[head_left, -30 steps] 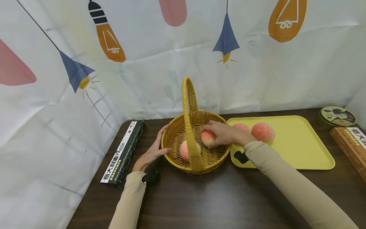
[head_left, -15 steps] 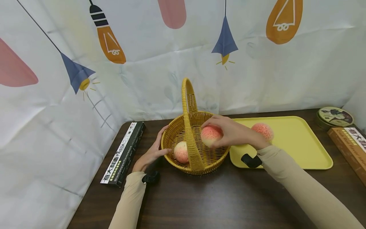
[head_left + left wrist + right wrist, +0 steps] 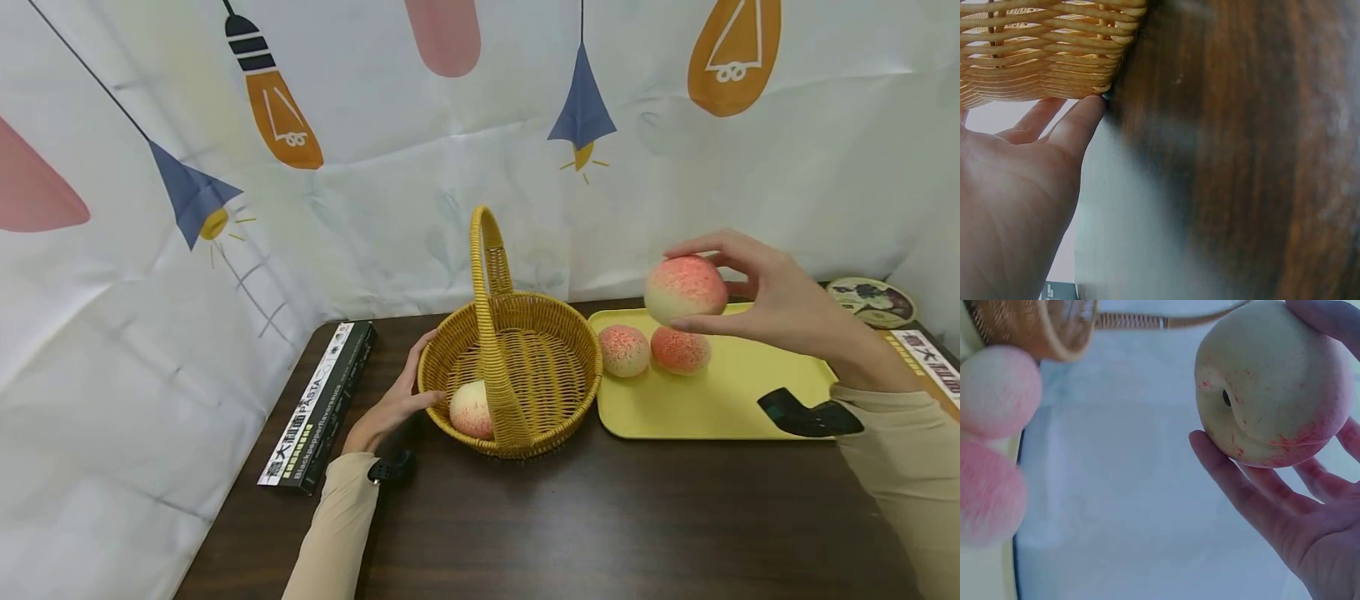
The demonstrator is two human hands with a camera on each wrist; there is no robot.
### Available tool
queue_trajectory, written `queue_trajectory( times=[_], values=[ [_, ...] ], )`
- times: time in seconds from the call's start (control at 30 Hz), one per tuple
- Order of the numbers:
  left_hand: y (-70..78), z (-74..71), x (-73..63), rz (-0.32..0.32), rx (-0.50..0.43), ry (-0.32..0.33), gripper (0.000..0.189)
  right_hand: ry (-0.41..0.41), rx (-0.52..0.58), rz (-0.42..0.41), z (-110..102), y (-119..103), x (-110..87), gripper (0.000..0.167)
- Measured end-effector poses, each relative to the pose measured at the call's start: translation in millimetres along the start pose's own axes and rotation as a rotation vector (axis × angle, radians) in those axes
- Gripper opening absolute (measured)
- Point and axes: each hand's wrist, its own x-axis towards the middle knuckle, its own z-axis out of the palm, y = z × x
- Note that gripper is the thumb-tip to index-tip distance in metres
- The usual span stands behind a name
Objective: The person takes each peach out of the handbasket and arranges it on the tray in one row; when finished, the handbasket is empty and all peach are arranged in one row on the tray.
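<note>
In the head view my right hand (image 3: 780,304) holds a pink-and-cream peach (image 3: 684,290) above the yellow tray (image 3: 750,408), thumb underneath and fingertips on top. The right wrist view shows that peach (image 3: 1272,387) close up, between the thumb and fingers of the right hand (image 3: 1310,531). Two more peaches, one (image 3: 624,350) beside the other (image 3: 681,350), lie on the tray's left part. A woven basket (image 3: 558,408) with a tall handle has one peach (image 3: 471,410) inside, partly behind the handle. Against its left side my left hand (image 3: 397,408) rests with extended fingers and thumb.
A black pasta box (image 3: 318,408) lies left of the left hand. At the far right are a round tin (image 3: 873,302) and a brown box (image 3: 930,358), partly hidden by the right arm. A printed white cloth (image 3: 420,233) hangs behind the dark table (image 3: 600,517).
My right hand has lifted a peach out of the basket and carried it right, over the tray. The basket's other peach has shifted slightly left. My left hand has stayed at the basket.
</note>
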Motion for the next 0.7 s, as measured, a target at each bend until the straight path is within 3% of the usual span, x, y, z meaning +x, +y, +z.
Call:
queue_trajectory(
  times=[0.13, 0.3, 0.5, 0.7],
  values=[
    [0.8, -0.1, 0.1, -0.011, 0.006, 0.002, 0.1, 0.081, 0.019, 0.146, -17.4, 26.9, -21.4, 0.074],
    [2.4, -0.8, -0.2, -0.028, 0.01, 0.003, 0.1, 0.121, -0.056, 0.277, -25.6, 69.5, -50.7, 0.07],
    [0.7, -2.4, -1.8, -0.032, 0.02, 0.003, 0.1, 0.051, -0.054, 0.335, -21.9, 108.9, -73.8, 0.062],
    [-1.2, -1.9, 0.2, -0.004, -0.006, -0.013, 0.101, -0.004, -0.05, 0.372, -14.8, 127.2, -79.8, 0.061]
  ],
)
